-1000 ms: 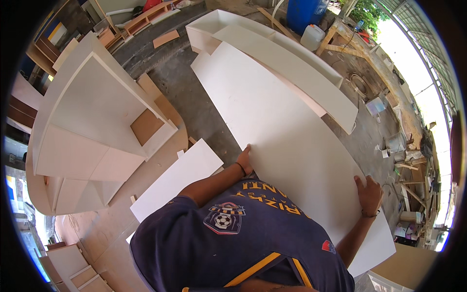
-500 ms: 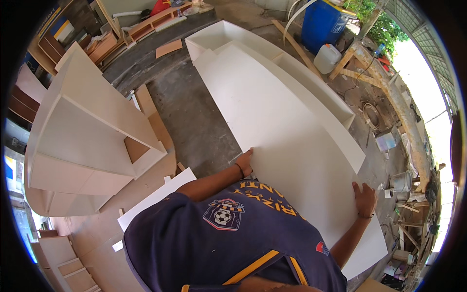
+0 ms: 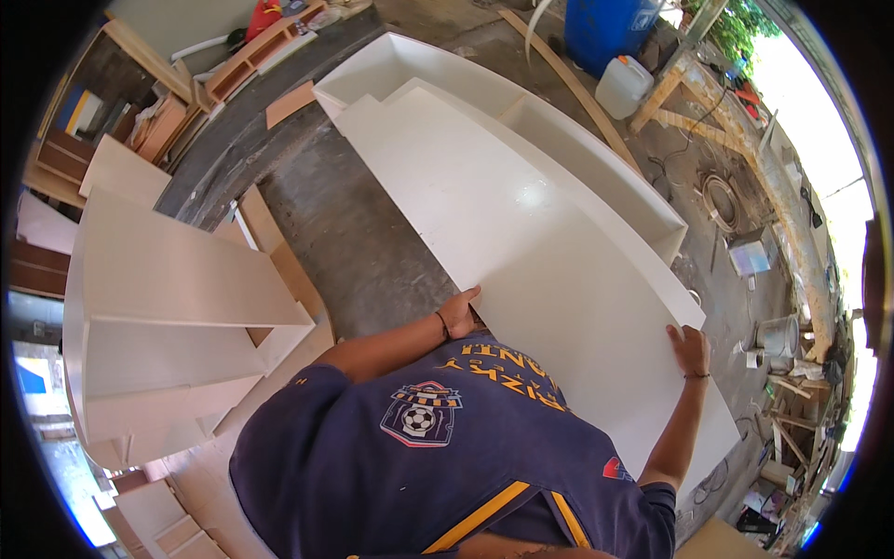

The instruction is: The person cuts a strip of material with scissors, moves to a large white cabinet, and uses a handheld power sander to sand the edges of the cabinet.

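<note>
A long white panel slants across the middle, in front of my body. My left hand grips its left edge, the thumb lying over the top face. Over on the right edge, my right hand holds the same panel with its fingers curled at the rim. The panel's far part lies over a long, shallow white cabinet box, whose open compartments show beyond and to the right. Another white strip shows along the panel's right side; whether it is a separate board I cannot tell.
On the left stands a pale cabinet with open sides. A blue drum, a white jerrycan and a wooden trestle are at the far right. Coiled hose and a bucket lie near the right side.
The view has swung slightly, shifting the surroundings. My right hand appears somewhat farther forward along the panel's edge. Both hands keep hold of the panel.
</note>
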